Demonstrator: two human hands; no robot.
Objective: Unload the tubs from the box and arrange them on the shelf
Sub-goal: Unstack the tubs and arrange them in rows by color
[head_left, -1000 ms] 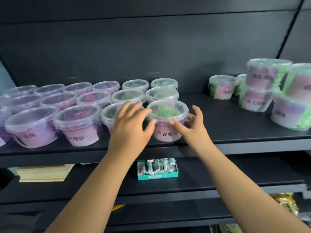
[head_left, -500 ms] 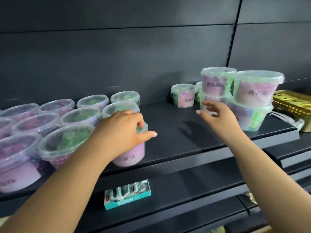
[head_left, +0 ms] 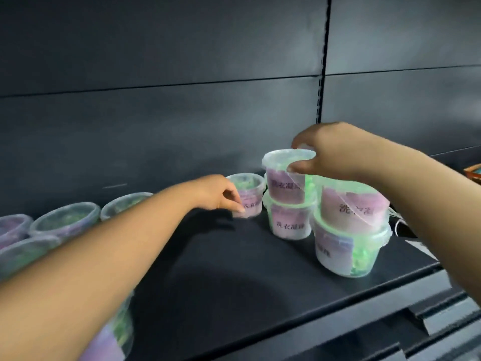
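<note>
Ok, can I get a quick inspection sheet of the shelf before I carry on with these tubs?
Surface: dark shelf, tubs at both ends.
Job's things: rows of tubs at left; single tub; rear stack, top tub on lower tub; front stack of two. Box not in view.
Clutter: boxed item at right edge, mostly cut off.
Grippers: left hand at the single tub's side, grip unclear; right hand grips the top tub's rim.
Cables: nothing clearly seen.
Surroundings: dark back panels, slotted upright; lower shelves.
</note>
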